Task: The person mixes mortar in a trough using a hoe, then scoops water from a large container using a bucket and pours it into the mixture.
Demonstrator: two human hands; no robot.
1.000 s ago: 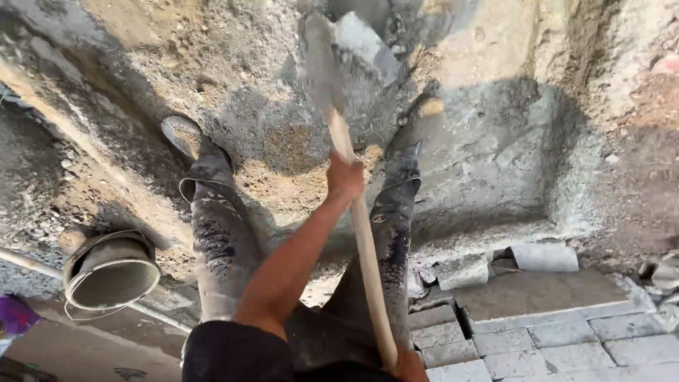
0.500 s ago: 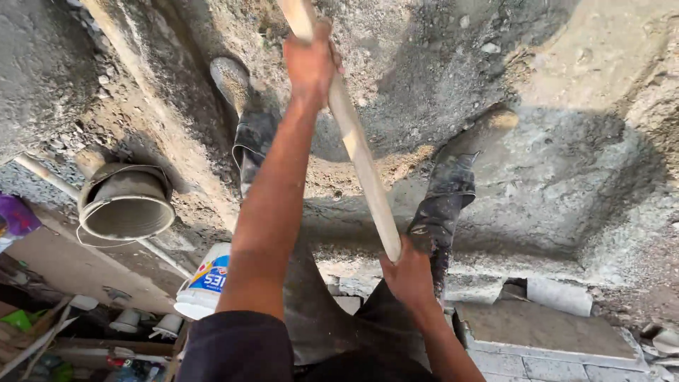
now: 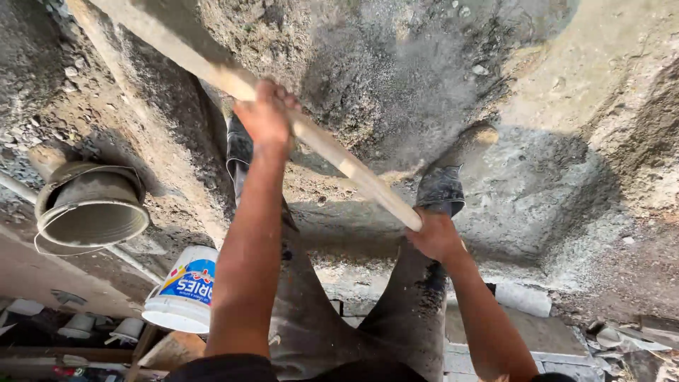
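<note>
A long wooden shovel handle (image 3: 332, 157) crosses the view from the upper left down to the middle. My left hand (image 3: 265, 117) grips it partway along, arm stretched forward. My right hand (image 3: 433, 235) grips its near end above my right leg. The blade is out of view beyond the upper left corner. My legs in mortar-stained trousers and boots (image 3: 442, 187) stand on a heap of wet grey mortar mix (image 3: 396, 85).
A dented grey metal bucket (image 3: 88, 206) lies at the left. A white plastic bucket with a blue label (image 3: 184, 290) stands beside my left leg. Brick paving (image 3: 566, 354) and rubble lie at the lower right. Small pots sit at the lower left.
The handle has swung leftward and upward, its far end now off the upper left. My left hand moved down the view; the view shifted, showing more of the white bucket.
</note>
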